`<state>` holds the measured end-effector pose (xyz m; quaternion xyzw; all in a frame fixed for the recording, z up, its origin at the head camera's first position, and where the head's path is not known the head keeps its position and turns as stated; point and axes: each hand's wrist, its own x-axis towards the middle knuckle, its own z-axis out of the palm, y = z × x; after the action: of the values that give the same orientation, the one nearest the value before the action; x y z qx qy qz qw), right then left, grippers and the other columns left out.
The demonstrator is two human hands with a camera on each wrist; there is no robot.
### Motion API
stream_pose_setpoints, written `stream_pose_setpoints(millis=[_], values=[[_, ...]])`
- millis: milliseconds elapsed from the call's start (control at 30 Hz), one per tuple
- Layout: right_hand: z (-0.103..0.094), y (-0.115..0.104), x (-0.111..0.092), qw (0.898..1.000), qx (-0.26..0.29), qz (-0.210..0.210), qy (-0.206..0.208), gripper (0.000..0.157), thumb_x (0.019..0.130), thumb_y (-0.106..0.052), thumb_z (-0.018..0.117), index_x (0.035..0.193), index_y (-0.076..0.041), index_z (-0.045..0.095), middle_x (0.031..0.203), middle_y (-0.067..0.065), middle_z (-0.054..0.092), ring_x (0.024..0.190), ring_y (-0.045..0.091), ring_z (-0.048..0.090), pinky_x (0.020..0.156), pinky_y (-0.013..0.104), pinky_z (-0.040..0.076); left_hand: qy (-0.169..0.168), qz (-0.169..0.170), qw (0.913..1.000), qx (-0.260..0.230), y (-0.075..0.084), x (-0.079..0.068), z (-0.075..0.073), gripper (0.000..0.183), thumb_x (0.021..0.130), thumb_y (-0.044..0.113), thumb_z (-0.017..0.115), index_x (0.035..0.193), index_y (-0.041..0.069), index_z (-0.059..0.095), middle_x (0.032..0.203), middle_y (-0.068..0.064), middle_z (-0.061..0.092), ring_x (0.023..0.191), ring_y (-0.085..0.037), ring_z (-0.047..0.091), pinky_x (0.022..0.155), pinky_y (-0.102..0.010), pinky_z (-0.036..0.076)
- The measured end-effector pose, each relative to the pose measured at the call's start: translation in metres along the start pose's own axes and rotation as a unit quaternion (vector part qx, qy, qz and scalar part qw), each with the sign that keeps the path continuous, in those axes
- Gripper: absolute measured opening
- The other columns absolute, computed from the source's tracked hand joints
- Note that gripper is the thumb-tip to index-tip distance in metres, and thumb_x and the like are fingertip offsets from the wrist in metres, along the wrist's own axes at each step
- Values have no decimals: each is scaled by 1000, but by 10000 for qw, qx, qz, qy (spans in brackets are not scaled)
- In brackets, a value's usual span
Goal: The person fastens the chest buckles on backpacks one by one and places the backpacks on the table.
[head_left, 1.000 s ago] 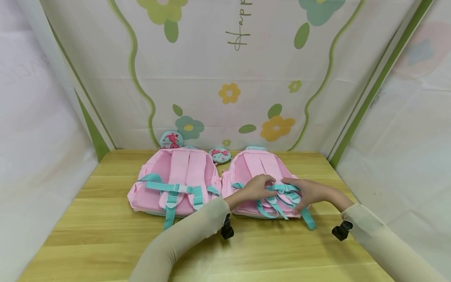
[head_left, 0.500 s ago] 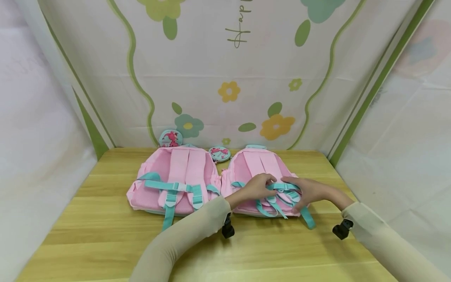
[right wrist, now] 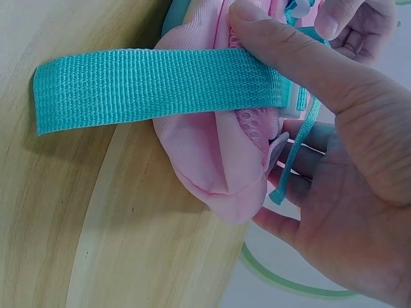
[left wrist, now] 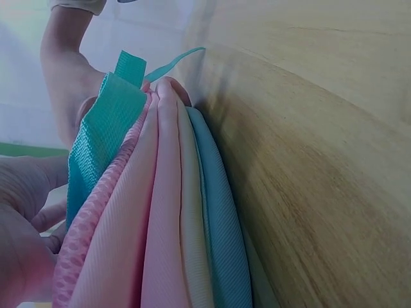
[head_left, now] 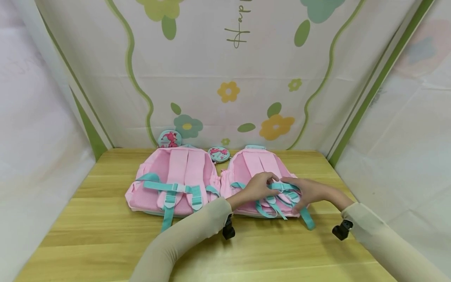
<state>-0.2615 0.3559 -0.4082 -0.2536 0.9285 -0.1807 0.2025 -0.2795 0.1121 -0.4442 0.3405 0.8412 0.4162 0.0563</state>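
Note:
A pink backpack lies with its shoulder straps up on the right of the table. Across its lower half runs a teal chest strap, joined at a pale buckle. My left hand rests on the backpack at the strap's left part, thumb and forefinger spread on either side of it. On the right, my right hand lies with fingers spread at the strap's far end. Its thumb touches the bag's lower edge, beside a loose teal webbing end.
A second pink backpack lies alongside on the left, its teal strap buckled across. Round teal pouches with a pink figure, one at left and one between the bags, sit behind. A printed cloth wall stands at the table's back.
Both hands stay almost still on the right backpack. The head view has shifted slightly.

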Motion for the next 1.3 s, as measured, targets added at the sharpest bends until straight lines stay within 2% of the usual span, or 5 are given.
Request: stream_pose_setpoints(millis=[267,800,1100,1300], values=[[3,3,0,10000,-31,-61,46,114,72,-43,92,158,-1,31,152,27,45,131,40,50,102,58,47,126,118,9998,63,0,2,0,32,89,21,81,118,12,71,96,-1,69,83,-6,58,74,-17,47],[4,2,0,9999,156,43,47,113,72,-39,93,158,-1,31,154,29,42,135,46,46,103,63,46,261,223,9994,20,-1,-5,-8,24,90,22,80,112,14,74,90,2,69,80,-4,57,74,-14,46],[5,5,0,9999,100,-82,105,113,71,-40,93,157,1,32,153,28,44,134,45,47,103,62,46,398,156,9991,-21,-11,-11,-9,27,91,25,79,114,12,76,100,2,74,87,-5,62,78,-15,50],[7,7,1,9998,89,-126,147,113,71,-39,93,157,0,32,153,28,44,134,44,48,103,60,46,426,247,9987,-131,-16,-14,-13,23,91,21,79,111,11,77,97,2,73,85,-3,61,77,-14,50]])
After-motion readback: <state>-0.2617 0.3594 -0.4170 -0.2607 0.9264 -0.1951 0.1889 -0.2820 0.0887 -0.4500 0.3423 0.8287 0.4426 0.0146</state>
